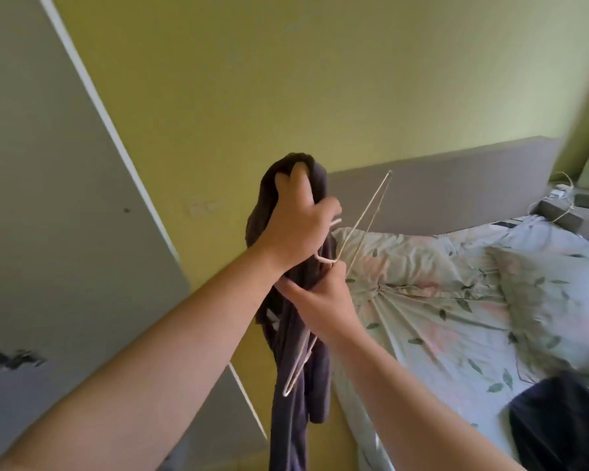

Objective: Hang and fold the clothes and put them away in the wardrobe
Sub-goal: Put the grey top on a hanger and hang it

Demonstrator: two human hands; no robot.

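**Dark garment (317, 392) aloft, hanger not yet seated**

It hangs bunched in the air beside the bed (456, 317). The wire hanger (364, 217) tilts steeply against it. The left hand (296, 229) has its grip clamped on the cloth's top, and the right hand (320, 300) pinches the hanger's neck (hook hidden). A snagging wire end could drag the fabric loose.

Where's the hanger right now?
Centre of the head view: the right hand holds the hanger against the dark garment gripped by the left hand, left of the bed.
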